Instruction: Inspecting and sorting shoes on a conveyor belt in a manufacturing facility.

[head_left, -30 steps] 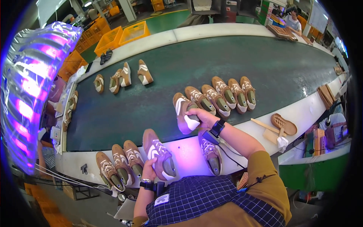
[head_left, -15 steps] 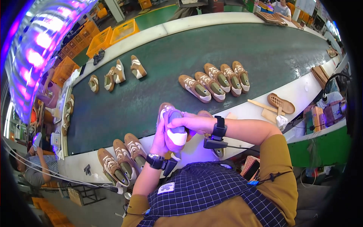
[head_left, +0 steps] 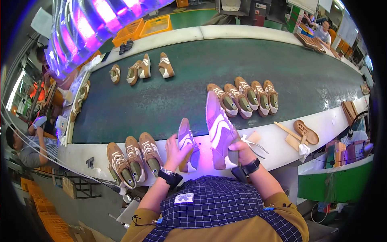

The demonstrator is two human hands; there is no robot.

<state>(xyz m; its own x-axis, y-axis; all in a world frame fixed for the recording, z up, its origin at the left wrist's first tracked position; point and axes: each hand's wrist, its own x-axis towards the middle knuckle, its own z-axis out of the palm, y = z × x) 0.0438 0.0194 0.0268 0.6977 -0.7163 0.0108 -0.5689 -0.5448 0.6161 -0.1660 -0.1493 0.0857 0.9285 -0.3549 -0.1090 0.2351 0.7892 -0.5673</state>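
Note:
My right hand (head_left: 241, 151) grips a brown sneaker (head_left: 220, 131) with white stripes by its heel, toe pointing up and away, its side turned toward me under purplish light. My left hand (head_left: 176, 152) is closed on a second sneaker (head_left: 192, 155), which stands toe up on its side beside the first. The two shoes are a little apart. Left of my left hand, a row of three matching sneakers (head_left: 132, 155) with white laces rests on the white ledge of the bench. Pliers (head_left: 257, 147) with pale handles lie just beyond my right hand.
A green belt (head_left: 169, 109) carries a cluster of sneakers (head_left: 246, 97) at right and several more (head_left: 145, 66) at far left. A loose shoe sole (head_left: 306, 132) and a wooden stick (head_left: 287, 131) lie on the right ledge. A ridged clear duct (head_left: 86, 34) hangs upper left. Other people work nearby.
My hands have parted from the one sneaker they both held. The right now has a sneaker by the heel, the left another one. The pliers have come into sight and the view has shifted.

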